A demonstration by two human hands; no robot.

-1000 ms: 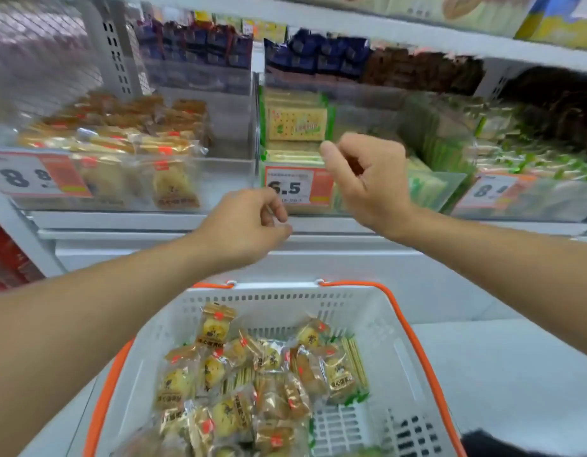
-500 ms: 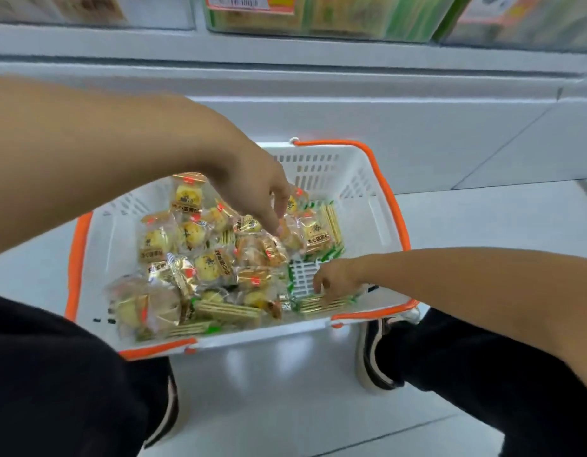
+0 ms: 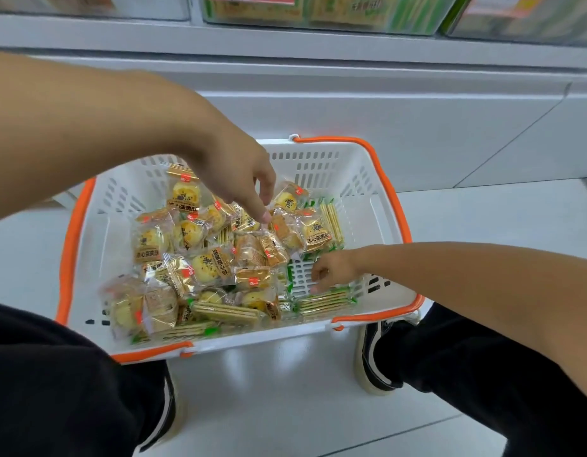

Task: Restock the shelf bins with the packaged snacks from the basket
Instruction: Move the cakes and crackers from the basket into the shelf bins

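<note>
While the left hand point(image 3: 246, 183) fingers pastry packets point(image 3: 252, 222), the right hand point(image 3: 331, 270) touches a cracker pack point(image 3: 325, 300).

The basket point(image 3: 381, 206) is white slotted plastic, smooth, with an orange plastic rim. The snack packets point(image 3: 200, 258) are clear glossy film, crinkled and shiny. The floor point(image 3: 272, 390) is pale, polished and reflective. Trousers point(image 3: 54, 390) look matt black cloth.

Glossy pale floor point(image 3: 265, 384) throughout. Standing on it, a black shoe with white sole point(image 3: 373, 361) at lower right and a second black shoe point(image 3: 163, 413) at lower left. Rising behind it, a white cabinet base point(image 3: 368, 117).
</note>
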